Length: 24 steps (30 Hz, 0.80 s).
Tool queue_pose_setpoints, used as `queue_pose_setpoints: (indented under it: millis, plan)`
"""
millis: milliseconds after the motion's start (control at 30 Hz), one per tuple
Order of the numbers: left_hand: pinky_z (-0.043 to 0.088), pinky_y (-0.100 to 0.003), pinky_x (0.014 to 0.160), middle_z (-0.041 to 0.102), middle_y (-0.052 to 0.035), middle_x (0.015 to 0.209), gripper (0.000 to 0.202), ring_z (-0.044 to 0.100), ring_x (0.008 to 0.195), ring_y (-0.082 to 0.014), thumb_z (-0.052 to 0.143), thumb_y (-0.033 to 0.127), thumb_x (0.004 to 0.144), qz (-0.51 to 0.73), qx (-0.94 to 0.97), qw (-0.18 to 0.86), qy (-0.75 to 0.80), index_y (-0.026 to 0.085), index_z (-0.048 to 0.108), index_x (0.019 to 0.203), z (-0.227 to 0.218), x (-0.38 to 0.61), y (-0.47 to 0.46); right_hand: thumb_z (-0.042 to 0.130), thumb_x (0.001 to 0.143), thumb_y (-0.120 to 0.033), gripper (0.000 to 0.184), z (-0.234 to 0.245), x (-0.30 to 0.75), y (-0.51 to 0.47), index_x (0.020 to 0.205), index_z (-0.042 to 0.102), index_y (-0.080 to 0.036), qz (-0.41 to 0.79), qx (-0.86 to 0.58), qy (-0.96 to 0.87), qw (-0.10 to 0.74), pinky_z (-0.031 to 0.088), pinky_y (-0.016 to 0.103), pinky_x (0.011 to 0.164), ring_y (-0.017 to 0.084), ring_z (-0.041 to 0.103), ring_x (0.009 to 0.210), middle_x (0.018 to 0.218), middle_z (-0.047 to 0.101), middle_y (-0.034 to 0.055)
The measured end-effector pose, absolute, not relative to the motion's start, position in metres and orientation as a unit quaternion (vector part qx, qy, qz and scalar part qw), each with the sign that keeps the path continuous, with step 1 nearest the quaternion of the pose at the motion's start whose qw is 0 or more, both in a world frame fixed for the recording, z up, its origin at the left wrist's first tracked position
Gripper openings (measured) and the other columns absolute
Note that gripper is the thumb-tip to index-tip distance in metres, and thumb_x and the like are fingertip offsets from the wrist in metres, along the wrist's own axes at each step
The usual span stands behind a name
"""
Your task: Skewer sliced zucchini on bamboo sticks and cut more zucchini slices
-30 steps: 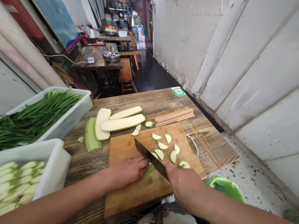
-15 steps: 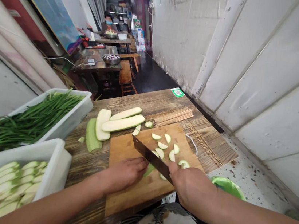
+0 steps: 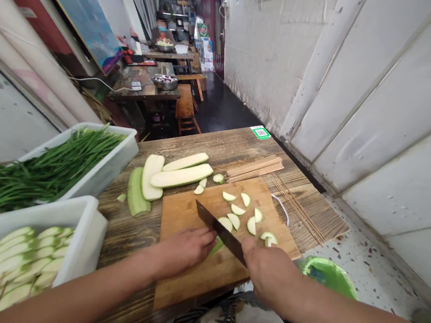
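Observation:
My right hand is wrapped round the handle of a dark-bladed kitchen knife, its blade slanting up to the left across the wooden cutting board. Bent fingers of my left hand press a zucchini piece on the board, close beside the blade. Hand and knife hide most of that piece. Several half-moon zucchini slices lie scattered beyond the knife. Past the board's far left corner rest peeled zucchini halves, and a green-skinned half lies skin up.
Bamboo skewers lie on the wooden table behind the board. On the left stand a white bin of green chives and a white bin of skewered slices. A green bucket sits at lower right. Farther back, a person is at another table.
The view has shifted slightly, so the scene sits a little to the right. Both hands keep their holds, and the knife stays at nearly the same place over the board.

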State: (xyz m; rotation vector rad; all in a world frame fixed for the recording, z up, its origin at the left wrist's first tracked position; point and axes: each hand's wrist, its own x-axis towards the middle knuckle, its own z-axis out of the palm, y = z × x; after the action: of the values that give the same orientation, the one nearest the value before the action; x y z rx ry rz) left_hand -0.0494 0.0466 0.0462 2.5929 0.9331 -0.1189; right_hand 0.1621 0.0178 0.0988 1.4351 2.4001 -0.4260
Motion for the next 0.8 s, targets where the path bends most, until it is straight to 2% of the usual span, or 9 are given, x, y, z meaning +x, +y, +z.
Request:
queue_pose_setpoints:
  millis: [200,433,600,800]
  plan:
    - [0.043,-0.034,0.083,0.058,-0.0102,0.101,0.035,0.053,0.095,-0.0205,0.023,0.024,0.090,-0.047,0.911,0.193,0.360,0.014,0.051,0.107,0.048,-0.047,0.044,0.049,0.070,-0.004,0.033,0.103,0.172,0.030,0.103,0.047,-0.008,-0.128,0.469,0.864,0.132,0.044,0.028,0.054,0.026,0.066,0.067,0.073,0.069,0.0114]
    - [0.042,-0.035,0.089,0.057,-0.0113,0.114,0.035,0.052,0.103,-0.0219,0.025,0.019,0.089,-0.054,0.929,0.162,0.330,0.014,0.053,0.110,0.043,-0.051,0.044,0.051,0.066,-0.003,0.039,0.122,0.163,0.014,0.104,0.047,-0.009,-0.126,0.470,0.862,0.146,0.042,0.027,0.049,0.026,0.066,0.064,0.068,0.068,0.0103]
    - [0.042,-0.035,0.090,0.058,-0.0098,0.114,0.036,0.053,0.103,-0.0210,0.027,0.020,0.089,-0.041,0.925,0.165,0.341,0.016,0.051,0.115,0.041,-0.054,0.042,0.053,0.064,-0.004,0.042,0.122,0.165,0.011,0.105,0.047,-0.010,-0.123,0.479,0.853,0.167,0.042,0.025,0.050,0.025,0.066,0.064,0.066,0.068,0.0098]
    - [0.042,-0.036,0.090,0.056,-0.0115,0.116,0.037,0.050,0.107,-0.0221,0.024,0.022,0.090,-0.048,0.926,0.170,0.334,0.014,0.050,0.115,0.037,-0.056,0.042,0.051,0.069,-0.003,0.034,0.111,0.156,0.007,0.102,0.050,-0.008,-0.115,0.468,0.859,0.173,0.045,0.029,0.051,0.027,0.067,0.062,0.066,0.068,0.0119]
